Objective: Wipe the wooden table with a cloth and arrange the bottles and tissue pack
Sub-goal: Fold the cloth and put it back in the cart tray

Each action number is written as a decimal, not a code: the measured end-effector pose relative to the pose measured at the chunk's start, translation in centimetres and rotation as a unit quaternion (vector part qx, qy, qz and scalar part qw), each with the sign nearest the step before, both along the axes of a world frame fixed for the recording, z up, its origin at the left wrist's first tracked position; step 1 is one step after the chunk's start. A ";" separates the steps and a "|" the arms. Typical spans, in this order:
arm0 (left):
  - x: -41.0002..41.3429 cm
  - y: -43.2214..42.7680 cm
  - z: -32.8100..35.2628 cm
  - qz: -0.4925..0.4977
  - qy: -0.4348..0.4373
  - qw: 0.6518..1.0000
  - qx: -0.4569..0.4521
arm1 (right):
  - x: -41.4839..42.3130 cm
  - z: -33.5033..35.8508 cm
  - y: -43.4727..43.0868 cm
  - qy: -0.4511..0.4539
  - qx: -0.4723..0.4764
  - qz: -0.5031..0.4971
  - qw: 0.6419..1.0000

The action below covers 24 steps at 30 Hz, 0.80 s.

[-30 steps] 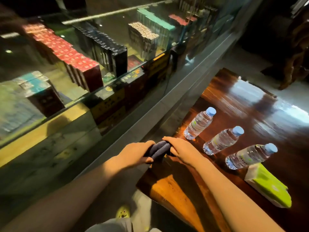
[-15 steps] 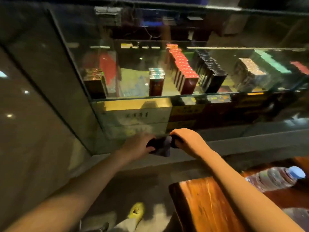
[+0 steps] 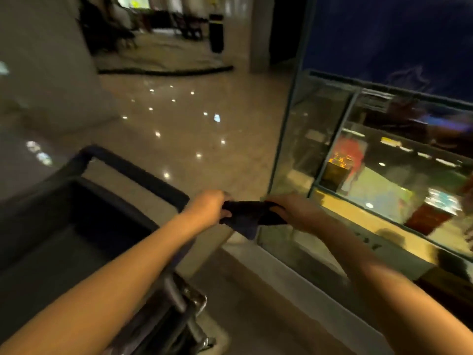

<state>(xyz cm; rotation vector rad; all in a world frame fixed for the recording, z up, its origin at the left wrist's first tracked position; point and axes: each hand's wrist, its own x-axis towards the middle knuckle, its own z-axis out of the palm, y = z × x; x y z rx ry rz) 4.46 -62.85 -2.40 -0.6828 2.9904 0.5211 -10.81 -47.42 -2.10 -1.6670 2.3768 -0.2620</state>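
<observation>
Your left hand (image 3: 208,208) has its fingers curled round one end of the cloth (image 3: 245,216); your right hand (image 3: 291,213) grips the other end the same way. Motion blur hides the single fingers.

Location: cloth is in the air between the hands, resting on nothing, above the floor (image 3: 192,124), near the end corner of the glass display case (image 3: 384,175). Dark cart (image 3: 102,213) sits to the left. Wooden table, bottles and tissue pack are out of view, so progress cannot be read.

Orientation: cloth is bunched into a short roll, long axis running left to right from hand to hand, roughly level. One loose corner hangs down from the middle.

Step, as judged: readying or re-gathering the cloth between passes.

Method: tuck the hanging corner in first. Fold to a flat pad rather than a roll, so a broad face meets the wood. Keep both grips until the fold is set, then pass it to one hand
</observation>
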 end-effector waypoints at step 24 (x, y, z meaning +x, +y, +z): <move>42.1 -11.6 -3.0 0.428 -0.009 0.904 -0.018 | 35.2 -2.9 -29.7 -0.027 0.020 0.458 0.888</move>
